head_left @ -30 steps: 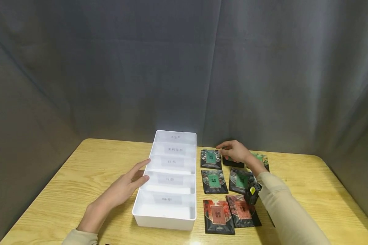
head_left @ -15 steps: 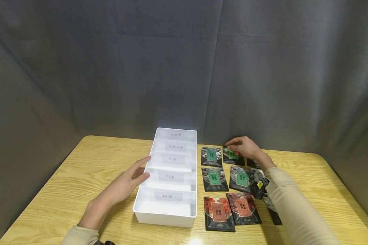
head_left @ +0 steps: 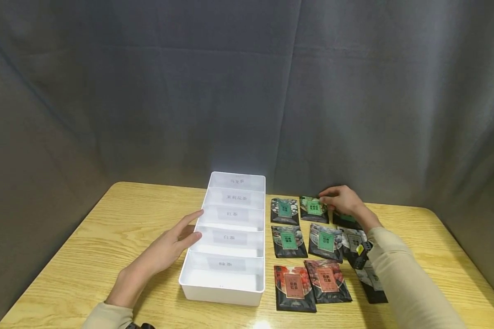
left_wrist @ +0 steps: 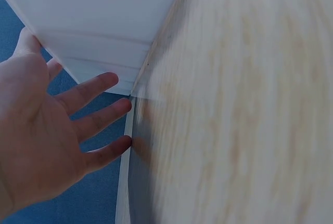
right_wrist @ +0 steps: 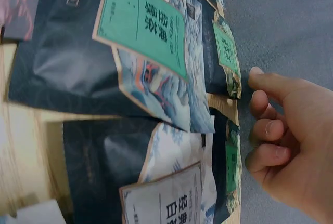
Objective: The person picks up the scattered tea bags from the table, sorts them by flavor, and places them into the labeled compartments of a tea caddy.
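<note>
My left hand [head_left: 166, 251] touches the left rim of a long white divided box [head_left: 220, 296] with its thumb and fingertips; the left wrist view shows its fingers spread and nearly straight. At the back right of the table, my right hand [head_left: 347, 201] is above the back row of tea packets, between the middle green-labelled packet [head_left: 314, 208] and the partly hidden right one [head_left: 346, 223]. Its fingers are loosely bent and hold nothing in the right wrist view. Closer to that wrist lie a green tea packet [right_wrist: 140, 24] and a white-labelled packet [right_wrist: 109, 156].
Left of the back row's middle packet lies another green-labelled packet [head_left: 285, 211]. Two red-labelled packets [head_left: 294, 288] lie in front, with a dark packet [head_left: 372, 285] partly under the right sleeve. Paper labels mark the box's several compartments. A grey curtain [head_left: 189, 114] hangs behind the table.
My right hand has moved right along the back row, uncovering the middle packet, which now lies flat in sight. The left hand has stayed at the box's rim.
</note>
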Available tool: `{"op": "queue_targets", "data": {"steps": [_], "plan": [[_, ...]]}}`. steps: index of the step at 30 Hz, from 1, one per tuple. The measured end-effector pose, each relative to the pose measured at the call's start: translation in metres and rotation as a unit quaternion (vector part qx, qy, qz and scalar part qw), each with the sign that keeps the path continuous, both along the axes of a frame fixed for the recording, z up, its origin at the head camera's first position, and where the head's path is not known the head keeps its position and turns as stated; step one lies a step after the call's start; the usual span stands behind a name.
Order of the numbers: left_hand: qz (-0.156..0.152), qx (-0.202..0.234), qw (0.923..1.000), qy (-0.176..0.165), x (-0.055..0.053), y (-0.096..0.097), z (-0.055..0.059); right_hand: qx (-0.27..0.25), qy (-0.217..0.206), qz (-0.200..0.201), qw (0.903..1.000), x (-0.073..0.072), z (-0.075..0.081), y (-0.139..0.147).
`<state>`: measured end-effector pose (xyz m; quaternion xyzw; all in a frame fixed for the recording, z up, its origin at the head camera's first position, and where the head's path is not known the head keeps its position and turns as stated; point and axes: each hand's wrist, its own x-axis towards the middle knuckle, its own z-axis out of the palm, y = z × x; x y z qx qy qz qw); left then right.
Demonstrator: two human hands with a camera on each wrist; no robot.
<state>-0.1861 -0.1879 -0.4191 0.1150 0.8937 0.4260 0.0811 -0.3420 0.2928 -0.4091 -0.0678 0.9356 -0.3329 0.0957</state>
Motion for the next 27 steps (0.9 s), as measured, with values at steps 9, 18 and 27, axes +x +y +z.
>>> {"op": "queue_targets", "data": {"steps": [9, 18, 27], "plan": [[0.001, 0.001, 1.0000, -0.002, 0.001, 0.002, -0.001, 0.002, -0.021, -0.003, 0.9998, 0.001, -0.009, 0.010], [0.009, 0.001, 1.0000, 0.000, 0.003, 0.002, -0.001, 0.088, 0.023, -0.019, 0.9957, 0.001, -0.009, 0.000], [0.009, 0.000, 1.0000, -0.004, 0.004, 0.003, 0.004, 0.072, 0.019, -0.042, 0.9964, 0.002, -0.007, -0.001]]}}
